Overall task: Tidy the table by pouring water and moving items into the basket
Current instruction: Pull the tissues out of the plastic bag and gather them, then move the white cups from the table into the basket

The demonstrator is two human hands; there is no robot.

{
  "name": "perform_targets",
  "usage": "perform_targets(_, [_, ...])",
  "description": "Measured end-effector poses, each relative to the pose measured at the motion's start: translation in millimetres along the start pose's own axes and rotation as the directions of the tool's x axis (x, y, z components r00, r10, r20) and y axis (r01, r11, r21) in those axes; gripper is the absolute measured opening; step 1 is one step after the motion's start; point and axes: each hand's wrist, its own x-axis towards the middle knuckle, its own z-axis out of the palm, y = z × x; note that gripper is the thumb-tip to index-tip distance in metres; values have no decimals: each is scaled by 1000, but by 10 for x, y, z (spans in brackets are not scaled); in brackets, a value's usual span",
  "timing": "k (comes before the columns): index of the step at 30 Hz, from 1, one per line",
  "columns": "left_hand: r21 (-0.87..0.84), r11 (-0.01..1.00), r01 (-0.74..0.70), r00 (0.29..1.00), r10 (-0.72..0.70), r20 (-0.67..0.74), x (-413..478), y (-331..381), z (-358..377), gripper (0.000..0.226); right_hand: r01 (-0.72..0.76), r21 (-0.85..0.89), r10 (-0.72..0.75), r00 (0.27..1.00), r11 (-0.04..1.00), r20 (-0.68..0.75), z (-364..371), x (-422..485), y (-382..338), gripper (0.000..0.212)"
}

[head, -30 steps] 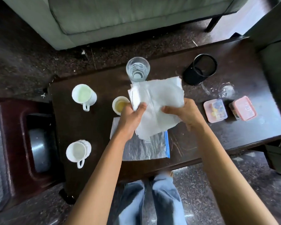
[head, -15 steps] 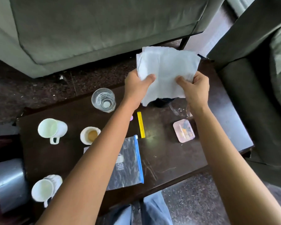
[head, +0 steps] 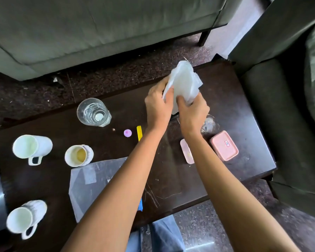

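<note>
Head view: the tissue [head: 183, 82] is a white, crumpled sheet, bunched upright between both hands above the far part of the table [head: 244, 110]. It looks very light and limp, with no stiffness of its own, so it should fold wherever it is pressed; judged as thin paper, it may tear if pulled apart or if it meets the wet patch [head: 209, 123] just right of the right wrist. The best hold is a pinch low on the bunched part, gathering loose corners inward.

The left hand [head: 157, 108] closes its fingers around the sheet's left edge, thumb in front. The right hand [head: 193, 111] curls onto the lower right of the sheet, fingers pressing it in. Both are clamped on the tissue, touching each other at the fingertips.

Directly under the hands a dark rim shows, probably the basket, mostly hidden. Right of the right forearm sits a pink box [head: 224, 145]; between the forearms a second box [head: 186, 151] is partly covered. Left of the left forearm lie a yellow stick [head: 139, 132] and a pink cap [head: 127, 133], then a glass [head: 93, 112], still holding water. Farther left stand three cups [head: 32, 147], and a plastic bag [head: 93, 182] lies beneath the left forearm.
</note>
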Motion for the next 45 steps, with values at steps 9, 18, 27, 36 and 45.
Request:
perform_targets(9, [411,910,54,996,-17,-93,-146,-267,-23,17,279,-366,-256,960,888,110,216,-107,254,8])
perform_targets(18, [555,832,-7,997,50,-63,-146,-298,-19,15,242,-527,-149,966,815,213,173,-36,177,23])
perform_targets(27, [514,857,34,997,10,-82,-206,-263,-6,20,228,-499,-74,948,836,310,137,27,150,24])
perform_targets(36, [139,985,102,945,-52,-324,-413,-51,-625,24,486,-148,-481,874,861,72,-228,-427,-261,36])
perform_targets(45, [199,938,284,895,-185,-406,-538,-650,-1803,25,675,-21,-625,694,738,356,638,-1133,-764,32])
